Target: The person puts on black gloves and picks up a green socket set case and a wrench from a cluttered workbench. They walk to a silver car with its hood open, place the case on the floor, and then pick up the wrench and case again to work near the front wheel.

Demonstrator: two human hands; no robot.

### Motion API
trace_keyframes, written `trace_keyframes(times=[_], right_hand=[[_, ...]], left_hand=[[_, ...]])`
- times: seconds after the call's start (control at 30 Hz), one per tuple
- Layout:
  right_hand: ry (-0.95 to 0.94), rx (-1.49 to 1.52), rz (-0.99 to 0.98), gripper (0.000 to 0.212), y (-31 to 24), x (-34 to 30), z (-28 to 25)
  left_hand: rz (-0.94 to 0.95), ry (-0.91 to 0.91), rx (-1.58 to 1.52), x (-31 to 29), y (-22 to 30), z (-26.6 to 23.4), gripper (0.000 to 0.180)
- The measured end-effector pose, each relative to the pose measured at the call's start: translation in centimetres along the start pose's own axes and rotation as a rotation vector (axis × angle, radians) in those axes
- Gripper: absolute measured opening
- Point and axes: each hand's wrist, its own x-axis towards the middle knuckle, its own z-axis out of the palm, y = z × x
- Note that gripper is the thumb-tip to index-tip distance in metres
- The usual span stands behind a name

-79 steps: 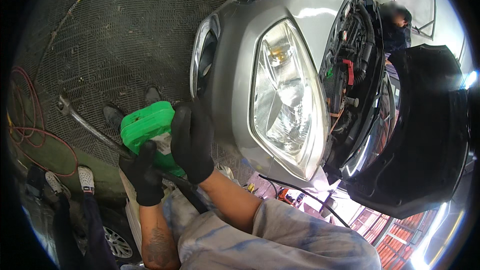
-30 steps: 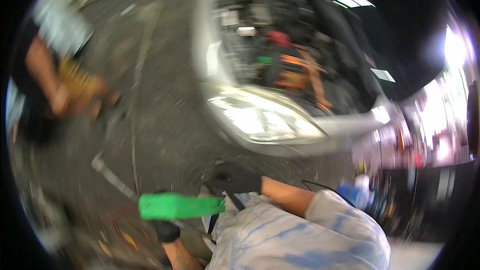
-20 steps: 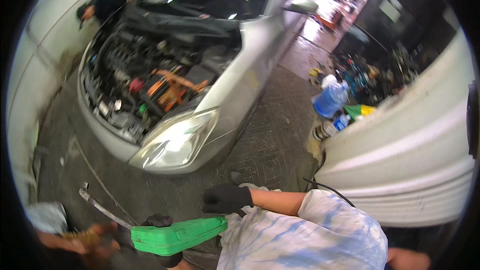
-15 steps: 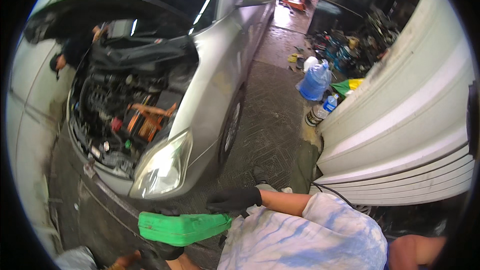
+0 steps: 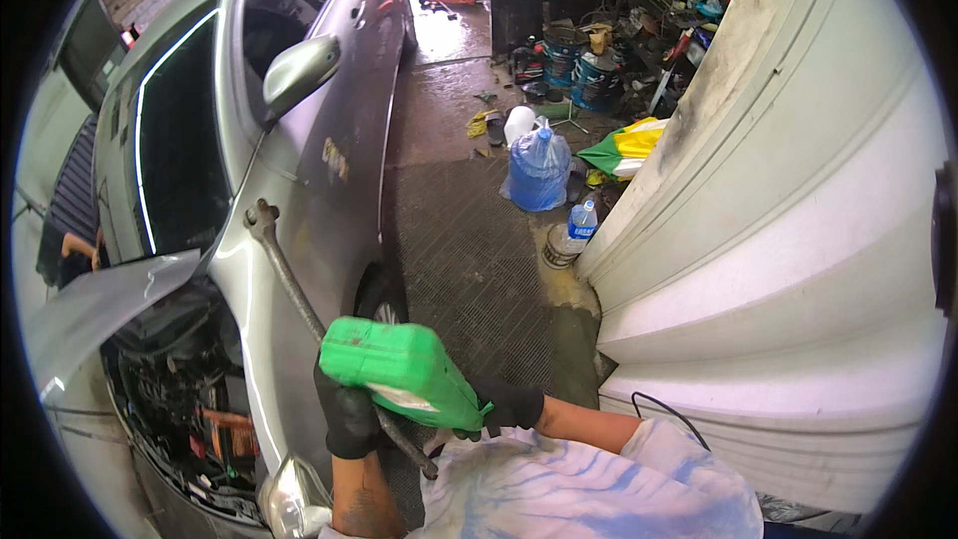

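Observation:
My left hand (image 5: 347, 414), in a black glove, is closed around a long metal wrench (image 5: 289, 284) and against the left side of a green plastic case (image 5: 389, 354). The wrench slants behind the case, its jawed head up by the car's fender and its other end near my shirt. My right hand (image 5: 511, 406), also black-gloved, grips the case's lower right end; its fingertips are partly hidden beneath. A pale label shows on the case's near side.
A silver car (image 5: 319, 170) with its hood raised (image 5: 110, 314) stands at left, with another person's arm (image 5: 80, 245) beyond. Ahead are a large blue water jug (image 5: 540, 170), a smaller bottle (image 5: 582, 221) and piled parts (image 5: 599, 70). A white corrugated panel (image 5: 778, 200) rises at right.
My view has turned right along the car's side. The green case has been raised and tilted in my hands, and the long wrench has come into sight at my left hand.

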Motion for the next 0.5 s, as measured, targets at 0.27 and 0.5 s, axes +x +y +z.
trace_keyframes(times=[0.27, 0.5], right_hand=[[0.449, -0.01, -0.151, 0.044, -6.4, 5.1, -10.1], [0.977, 0.06, -0.099, 0.042, -18.2, 14.6, -20.2]], left_hand=[[-0.017, -0.383, 0.0, 20.9, -7.7, 7.2, 0.079], [-0.142, -0.486, -0.406, 39.1, -15.1, 12.7, 0.061]])
